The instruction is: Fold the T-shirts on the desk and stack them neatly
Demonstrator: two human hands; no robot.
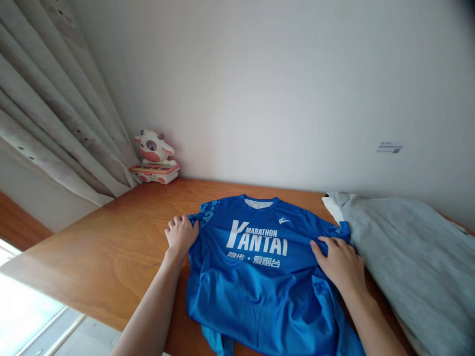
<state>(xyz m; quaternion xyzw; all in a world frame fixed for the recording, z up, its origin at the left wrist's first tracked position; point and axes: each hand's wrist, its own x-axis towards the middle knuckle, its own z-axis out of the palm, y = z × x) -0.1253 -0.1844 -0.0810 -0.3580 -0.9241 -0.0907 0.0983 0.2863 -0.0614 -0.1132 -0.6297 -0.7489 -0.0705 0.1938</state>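
Note:
A blue T-shirt (256, 291) with white "MARATHON YANTAI" lettering lies front side up, its neckline toward the wall. Its upper part is fairly flat, while the lower half is bunched in folds. My left hand (181, 233) has its fingers closed on the patterned sleeve at the shirt's left. At the other side, my right hand (342, 261) rests on the shirt near the right sleeve, thumb apart from the fingers. The fingertips lie on the fabric without a visible grip.
The shirt lies on a wooden tabletop (111, 247). Grey cloth (411, 252) is piled at the right, with a white piece at its corner. A cow-shaped toy keyboard (156, 158) stands at the back left by the curtain (55, 89). A wall (278, 99) borders the far edge.

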